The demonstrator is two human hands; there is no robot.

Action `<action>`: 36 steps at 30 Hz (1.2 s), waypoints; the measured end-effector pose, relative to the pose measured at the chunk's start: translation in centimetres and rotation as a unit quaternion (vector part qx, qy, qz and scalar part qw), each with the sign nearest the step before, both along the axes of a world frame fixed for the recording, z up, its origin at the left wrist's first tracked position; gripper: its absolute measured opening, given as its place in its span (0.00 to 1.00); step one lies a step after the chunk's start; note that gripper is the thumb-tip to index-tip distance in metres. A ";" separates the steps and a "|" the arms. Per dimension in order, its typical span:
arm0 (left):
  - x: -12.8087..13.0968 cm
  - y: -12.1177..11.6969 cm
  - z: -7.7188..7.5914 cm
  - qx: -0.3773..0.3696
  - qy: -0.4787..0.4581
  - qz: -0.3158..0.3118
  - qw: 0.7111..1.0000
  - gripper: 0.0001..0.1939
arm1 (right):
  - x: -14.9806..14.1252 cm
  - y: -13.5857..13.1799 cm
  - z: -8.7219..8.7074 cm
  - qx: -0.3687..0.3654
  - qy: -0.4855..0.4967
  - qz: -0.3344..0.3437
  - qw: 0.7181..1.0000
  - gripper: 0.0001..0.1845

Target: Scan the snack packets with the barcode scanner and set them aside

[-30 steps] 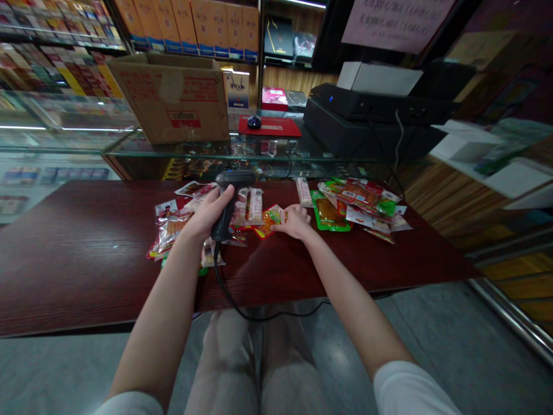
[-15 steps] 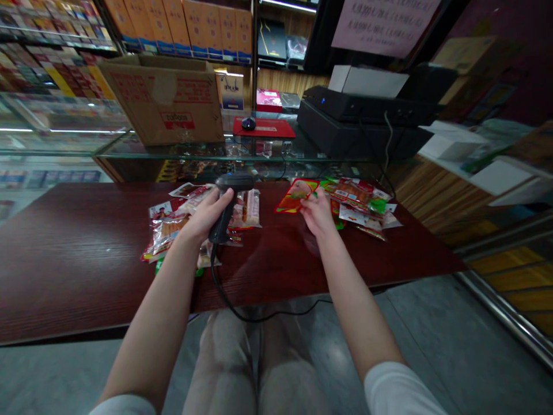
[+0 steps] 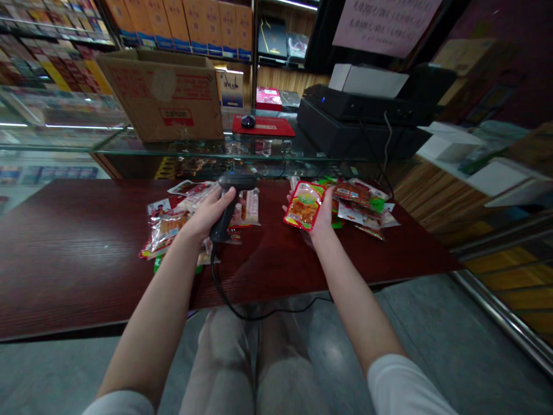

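Note:
My left hand (image 3: 208, 214) is wrapped round the grip of a black barcode scanner (image 3: 224, 216), whose head points to the right. Its cable hangs from the grip and loops past the table's front edge. In my right hand (image 3: 323, 218) lies a red-edged snack packet (image 3: 305, 205), its printed face turned up and the thumb along its right side. Behind and under the scanner is a heap of packaged snacks (image 3: 168, 227) on the left. Another pile of snack packets (image 3: 363, 202) lies just right of my right hand.
The dark red table (image 3: 86, 248) spans the front. Beyond it, a glass counter (image 3: 199, 148) bears an open cardboard box (image 3: 168, 98), a mouse (image 3: 248, 121) on a red mat (image 3: 276, 127), and black machines (image 3: 363, 115). White boxes (image 3: 449, 141) stand at the right.
My right hand has turned palm up, bringing the packet's other, printed face into view and slightly toward me. My left hand and the scanner have hardly moved.

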State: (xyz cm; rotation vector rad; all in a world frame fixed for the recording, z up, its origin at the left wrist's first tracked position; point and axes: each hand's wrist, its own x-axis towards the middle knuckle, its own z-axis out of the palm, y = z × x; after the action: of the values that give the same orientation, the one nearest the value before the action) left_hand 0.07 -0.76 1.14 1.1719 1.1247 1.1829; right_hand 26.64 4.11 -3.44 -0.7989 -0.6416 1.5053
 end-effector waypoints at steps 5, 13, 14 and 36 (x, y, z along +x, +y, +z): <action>0.8 -0.5 -0.1 -0.007 0.011 -0.068 0.998 0.28 | -0.8 0.3 0.1 -0.041 0.051 -0.008 0.998 0.12; 2.9 -1.4 -1.2 -0.020 0.016 -0.202 0.979 0.31 | -1.2 1.3 -0.7 0.103 0.029 -0.191 0.976 0.10; 3.0 -1.4 -1.5 -0.017 0.022 -0.201 0.979 0.32 | -1.1 1.4 -0.8 0.101 0.024 -0.197 0.975 0.11; 0.7 0.2 -0.4 -0.003 0.018 0.013 1.000 0.23 | 8.7 3.3 4.4 0.205 -0.507 -0.363 0.754 0.27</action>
State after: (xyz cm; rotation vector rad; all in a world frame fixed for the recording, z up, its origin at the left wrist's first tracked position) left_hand 0.79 -0.51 0.75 1.1815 1.1730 1.1825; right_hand 35.36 7.42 0.99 -1.2997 -1.2119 0.0841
